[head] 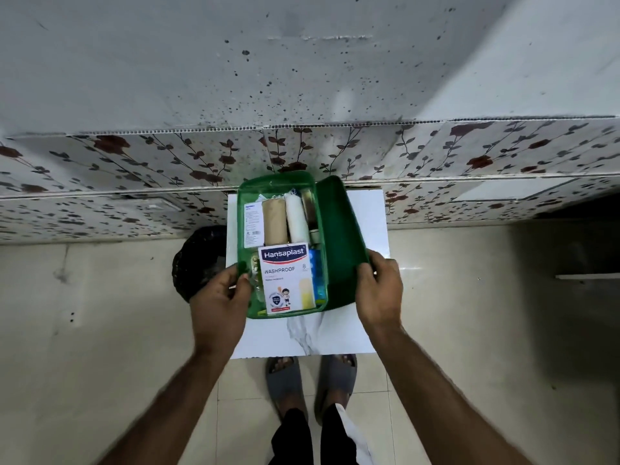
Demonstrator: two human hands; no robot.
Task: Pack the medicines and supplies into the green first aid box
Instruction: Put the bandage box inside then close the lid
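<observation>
The green first aid box stands open on a small white surface in the middle of the view, its lid swung up and leaning out toward 3 o'clock. Inside, at the 6 o'clock end, a white Hansaplast box lies face up (the words "Washproof" and "8" can be read on it). Just beside it toward 3 o'clock sits a blue packet, only partly seen. Toward 12 o'clock from the plasters lie two rolls side by side and touching: a tan bandage roll and a white bandage roll. At 9 o'clock of the tan roll a white printed carton stands against the box wall. Some metallic item lies at 3 o'clock of the white roll, too hidden to tell what.

The left hand grips the near left corner of the box, thumb over the rim. The right hand is closed around the lower edge of the lid, fingers curled over it.

A dark round bin stands on the floor at 9 o'clock of the surface, partly behind the left hand. At 6 o'clock, below the surface, the person's feet in grey slippers rest on the tiled floor.
</observation>
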